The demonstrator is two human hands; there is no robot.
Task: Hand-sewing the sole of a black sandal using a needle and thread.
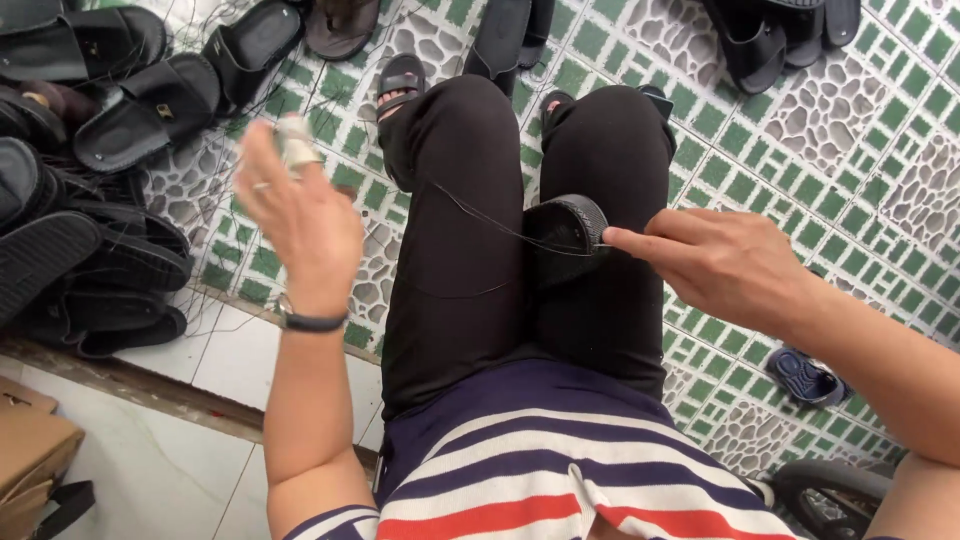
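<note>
Striped shirt (560,480) seen lowest, black sandal (565,235) held between the knees, right hand (720,265) pinched at its strap edge, thread (480,215) pulled taut by raised left hand (300,215), fingers loosely spread, sandal pile (90,200) beside.

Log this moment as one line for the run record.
left hand raised, pulling thread | right hand pinching at black sandal held between knees | sandal pile on left

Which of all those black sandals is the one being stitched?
Start at the person's black trousers. The sandal sits wedged between the knees, with the right hand pinching at its edge. Unlike the sandals piled on the floor, a thin thread runs from it up to the raised left hand.
</note>
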